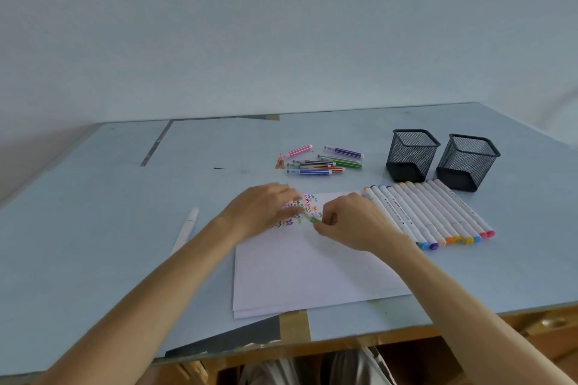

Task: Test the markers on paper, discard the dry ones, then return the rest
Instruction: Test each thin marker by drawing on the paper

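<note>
Both hands mid-frame over scribbled paper point(312, 269), right hand point(353, 225) pinching green marker point(312, 217), left hand point(266, 209) blurred, grip unclear

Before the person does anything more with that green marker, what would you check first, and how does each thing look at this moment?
1. Green marker held: ok, the right hand pinches it over the paper.
2. Left hand on the marker too: cannot tell, it is blurred.
3. Cap on or off: cannot tell, the fingers hide it.
4. Room left to scribble: ok, most of the sheet below the zigzag marks is blank.
5. Mesh cups ready: ok, both stand upright and look empty.
6. Other markers out of the way: ok, the white row and the small striped pile lie clear of the hands.
</note>
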